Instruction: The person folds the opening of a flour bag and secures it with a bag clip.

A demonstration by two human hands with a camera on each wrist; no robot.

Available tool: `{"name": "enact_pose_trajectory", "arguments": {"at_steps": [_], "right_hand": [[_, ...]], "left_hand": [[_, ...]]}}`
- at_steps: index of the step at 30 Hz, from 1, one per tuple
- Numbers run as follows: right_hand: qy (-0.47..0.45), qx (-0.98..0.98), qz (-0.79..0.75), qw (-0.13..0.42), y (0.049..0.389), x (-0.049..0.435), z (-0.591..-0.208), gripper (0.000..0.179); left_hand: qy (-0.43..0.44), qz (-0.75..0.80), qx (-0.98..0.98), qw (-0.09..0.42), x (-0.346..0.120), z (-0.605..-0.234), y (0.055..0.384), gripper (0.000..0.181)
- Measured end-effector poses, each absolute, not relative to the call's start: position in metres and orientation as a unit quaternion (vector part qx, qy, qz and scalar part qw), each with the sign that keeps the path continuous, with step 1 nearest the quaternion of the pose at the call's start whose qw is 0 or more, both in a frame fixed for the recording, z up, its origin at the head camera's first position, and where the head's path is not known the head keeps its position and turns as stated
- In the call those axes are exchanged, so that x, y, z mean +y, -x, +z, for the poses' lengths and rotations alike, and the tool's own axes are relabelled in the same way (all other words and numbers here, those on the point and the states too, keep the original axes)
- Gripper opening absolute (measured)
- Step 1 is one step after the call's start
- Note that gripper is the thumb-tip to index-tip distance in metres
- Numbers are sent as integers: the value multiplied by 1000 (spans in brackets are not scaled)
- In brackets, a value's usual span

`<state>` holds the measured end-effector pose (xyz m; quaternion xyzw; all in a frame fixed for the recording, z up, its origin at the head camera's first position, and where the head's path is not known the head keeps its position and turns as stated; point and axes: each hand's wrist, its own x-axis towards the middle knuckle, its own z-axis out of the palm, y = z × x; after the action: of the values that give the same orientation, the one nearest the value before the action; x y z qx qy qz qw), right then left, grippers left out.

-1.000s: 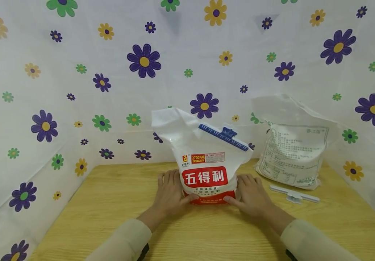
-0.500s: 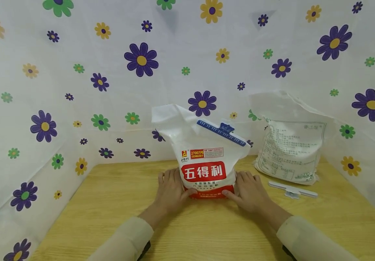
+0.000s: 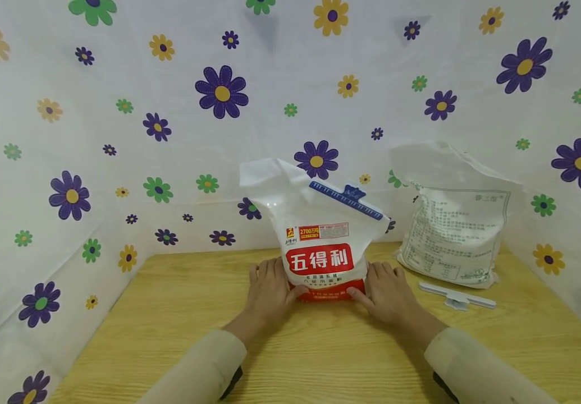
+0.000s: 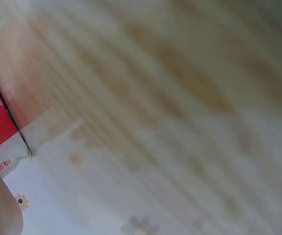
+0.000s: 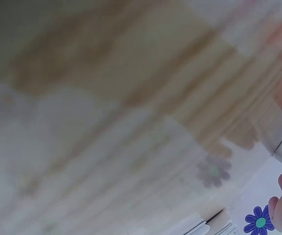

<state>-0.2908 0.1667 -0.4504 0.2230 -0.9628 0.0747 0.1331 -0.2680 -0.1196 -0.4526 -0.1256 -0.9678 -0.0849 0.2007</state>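
A white flour bag with red print stands on the wooden table in the head view, its top folded over and leaning left. A blue bag clip runs slantwise across its upper right. My left hand grips the bag's lower left side, and my right hand its lower right, both thumbs on the front. In the left wrist view, part of the flour bag and my left hand show at the left edge. Most of both wrist views is blurred.
A second white bag with green print and an unfolded top stands at the back right. In front of it a white bag clip lies on the table. A flower-patterned cloth encloses the back and sides.
The flour bag, with both hands around it, has slid a little toward the back of the table. The second bag and the white clip stay put; the head view shifts slightly.
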Motion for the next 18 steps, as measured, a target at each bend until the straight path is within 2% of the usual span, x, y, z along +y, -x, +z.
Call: {"name": "enact_pose_trajectory", "arguments": {"at_steps": [18], "right_hand": [[-188, -973, 73, 110, 305, 160, -448, 91]], "left_hand": [[97, -82, -966, 227, -113, -455, 285, 89]]}}
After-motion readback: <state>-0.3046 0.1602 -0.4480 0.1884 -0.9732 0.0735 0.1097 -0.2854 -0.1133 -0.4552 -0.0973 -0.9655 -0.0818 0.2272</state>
